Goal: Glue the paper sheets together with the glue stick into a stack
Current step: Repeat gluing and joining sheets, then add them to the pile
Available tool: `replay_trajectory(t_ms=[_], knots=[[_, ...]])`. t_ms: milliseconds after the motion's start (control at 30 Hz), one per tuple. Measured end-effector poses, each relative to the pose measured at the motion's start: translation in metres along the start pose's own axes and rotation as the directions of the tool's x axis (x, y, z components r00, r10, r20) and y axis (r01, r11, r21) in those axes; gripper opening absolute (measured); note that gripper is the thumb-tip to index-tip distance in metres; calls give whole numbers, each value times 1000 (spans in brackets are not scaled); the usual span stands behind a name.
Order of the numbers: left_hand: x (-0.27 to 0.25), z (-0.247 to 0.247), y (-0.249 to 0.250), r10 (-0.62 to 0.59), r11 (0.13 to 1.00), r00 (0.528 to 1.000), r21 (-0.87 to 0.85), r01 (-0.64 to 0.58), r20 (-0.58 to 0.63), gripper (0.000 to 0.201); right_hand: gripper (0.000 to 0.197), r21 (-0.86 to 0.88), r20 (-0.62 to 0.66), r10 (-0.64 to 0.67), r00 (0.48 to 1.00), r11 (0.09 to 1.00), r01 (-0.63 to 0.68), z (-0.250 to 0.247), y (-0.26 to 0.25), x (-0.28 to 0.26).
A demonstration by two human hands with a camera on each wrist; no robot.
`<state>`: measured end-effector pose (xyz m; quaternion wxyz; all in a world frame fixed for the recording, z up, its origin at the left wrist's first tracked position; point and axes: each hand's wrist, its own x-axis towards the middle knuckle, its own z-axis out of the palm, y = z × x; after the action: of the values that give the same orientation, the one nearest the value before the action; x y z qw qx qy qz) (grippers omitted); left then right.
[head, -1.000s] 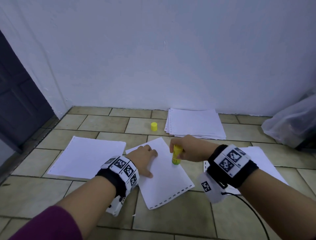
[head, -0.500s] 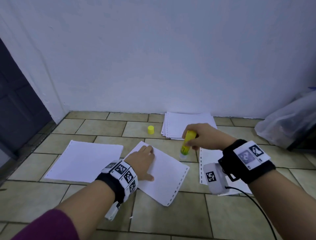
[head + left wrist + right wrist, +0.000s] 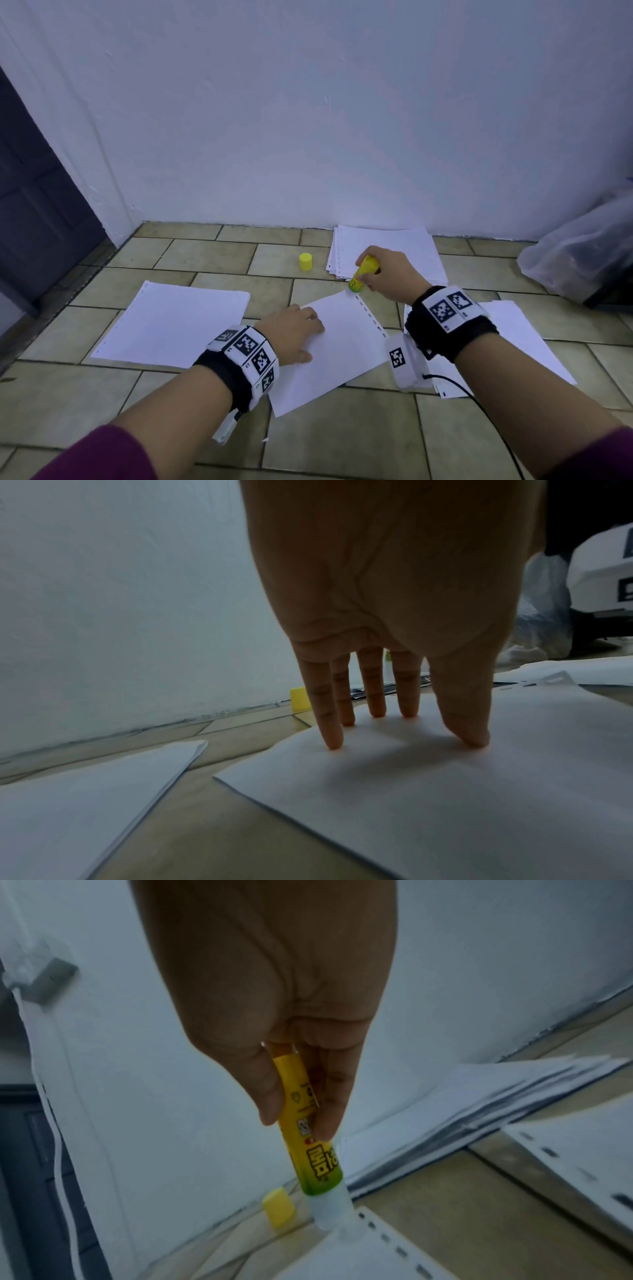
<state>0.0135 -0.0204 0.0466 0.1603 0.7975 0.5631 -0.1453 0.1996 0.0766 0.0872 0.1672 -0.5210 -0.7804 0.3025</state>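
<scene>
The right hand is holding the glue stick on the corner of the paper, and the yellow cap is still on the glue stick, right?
Not quite. The right hand does hold the glue stick on the corner of the paper, but the yellow cap is off. It stands on the floor beside the paper pile. The head view and the right wrist view both show it.

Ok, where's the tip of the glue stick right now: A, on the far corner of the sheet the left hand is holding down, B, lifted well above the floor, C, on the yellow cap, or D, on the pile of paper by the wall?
A: the glue stick in the right hand meets the far corner of the sheet.
</scene>
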Motion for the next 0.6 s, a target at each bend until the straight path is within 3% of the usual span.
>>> replay_trajectory(t_ms=[167,367,600], knots=[[2,-2,-2,9,1000,1000,3,-9,22,61,19,-70,48,-14,999,997,17,15,-3,7],[4,-3,-2,-1,1000,1000,3,1,30,60,17,-283,259,-29,966,953,105,-5,-9,-10],[5,-4,1,-8,998,998,68,3,66,58,14,-343,398,54,916,935,93,-16,-4,-37]])
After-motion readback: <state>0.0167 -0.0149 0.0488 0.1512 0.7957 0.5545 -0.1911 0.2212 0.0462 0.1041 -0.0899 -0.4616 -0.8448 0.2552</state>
